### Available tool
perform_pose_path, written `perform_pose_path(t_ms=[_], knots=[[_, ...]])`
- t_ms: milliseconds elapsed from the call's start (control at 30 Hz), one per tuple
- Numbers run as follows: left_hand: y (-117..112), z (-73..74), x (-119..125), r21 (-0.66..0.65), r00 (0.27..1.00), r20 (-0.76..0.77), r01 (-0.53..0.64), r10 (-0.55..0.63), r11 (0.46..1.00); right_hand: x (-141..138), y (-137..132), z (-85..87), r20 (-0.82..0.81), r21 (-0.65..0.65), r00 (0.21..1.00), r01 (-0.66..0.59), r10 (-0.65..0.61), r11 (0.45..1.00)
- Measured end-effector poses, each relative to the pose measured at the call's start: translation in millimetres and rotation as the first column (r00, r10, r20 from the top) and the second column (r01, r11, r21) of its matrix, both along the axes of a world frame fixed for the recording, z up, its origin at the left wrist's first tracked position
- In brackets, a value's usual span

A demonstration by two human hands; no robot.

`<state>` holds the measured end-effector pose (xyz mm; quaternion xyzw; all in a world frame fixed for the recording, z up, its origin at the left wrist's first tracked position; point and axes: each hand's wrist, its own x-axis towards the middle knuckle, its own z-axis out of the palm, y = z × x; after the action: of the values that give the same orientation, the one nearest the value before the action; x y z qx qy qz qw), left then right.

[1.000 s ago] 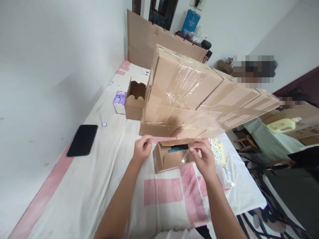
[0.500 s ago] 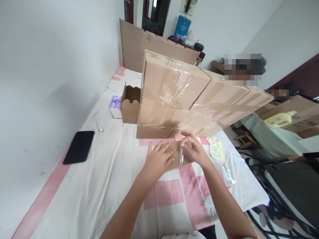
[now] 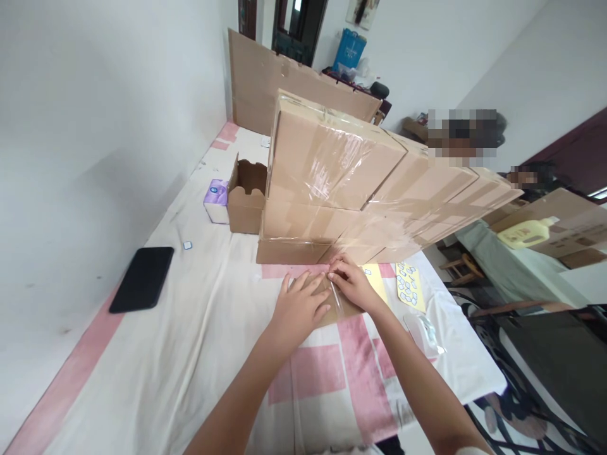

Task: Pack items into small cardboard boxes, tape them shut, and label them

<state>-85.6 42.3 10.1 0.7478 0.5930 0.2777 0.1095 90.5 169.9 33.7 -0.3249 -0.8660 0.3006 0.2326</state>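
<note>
A flat brown cardboard box or panel [image 3: 349, 308] lies on the cloth-covered table in front of me. My left hand [image 3: 300, 304] rests flat on its left part with the fingers spread. My right hand [image 3: 355, 285] is over the far edge, its thumb and fingertips pinched together at the top end of a strip of clear tape [image 3: 337, 299]. The strip runs down across the cardboard between both hands. Whether its whole length is stuck down, I cannot tell.
Behind the hands stands a wall of taped cardboard boxes [image 3: 332, 164]. An open carton [image 3: 247, 212] and a purple tissue box [image 3: 217, 201] are to its left. A black phone [image 3: 142, 279] lies at left; yellow sticker sheets [image 3: 410, 287] and a plastic-wrapped item [image 3: 423, 335] lie at right. Two people are beyond.
My right hand has moved left and closer to my left hand, bringing the top of the tape strip with it. A yellow sheet now shows more behind my right hand.
</note>
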Motion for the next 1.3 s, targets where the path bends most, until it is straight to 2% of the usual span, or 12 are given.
perform_pose_path(t_ms=[233, 600, 767, 900, 1100, 1200, 1300], knots=[[3, 1.0, 0, -0.005, 0.997, 0.079, -0.013, 0.014, 1.000, -4, -3, 3.2, 0.029, 0.026, 0.999, 0.033, -0.034, 0.999], [2, -7.2, 1, 0.058, 1.000, -0.012, 0.019, -0.018, 0.998, -6, -6, 4.0, 0.038, 0.028, 0.998, 0.052, -0.053, 0.998], [-3, -0.5, 9, 0.033, 0.999, -0.022, 0.028, -0.027, 0.999, -8, 2, -1.8, -0.030, 0.010, 0.974, 0.224, -0.224, 0.975], [-6, 1.8, 13, 0.007, 0.999, -0.016, 0.031, -0.031, 0.999, -8, 4, -2.9, -0.018, -0.060, 0.980, 0.196, -0.197, 0.979], [-3, 1.2, 10, 0.006, 0.999, 0.015, 0.036, -0.036, 0.999, -7, 0, -0.6, -0.228, -0.226, 0.943, 0.189, -0.241, 0.956], [-1, 1.2, 11, 0.006, 0.998, 0.053, 0.014, -0.014, 1.000, -5, -3, 0.9, -0.369, -0.310, 0.891, 0.148, -0.263, 0.939], [0, 1.6, 11, -0.015, 0.997, 0.072, 0.010, -0.009, 1.000, 0, -10, 4.6, -0.482, -0.334, 0.834, 0.108, -0.268, 0.936]])
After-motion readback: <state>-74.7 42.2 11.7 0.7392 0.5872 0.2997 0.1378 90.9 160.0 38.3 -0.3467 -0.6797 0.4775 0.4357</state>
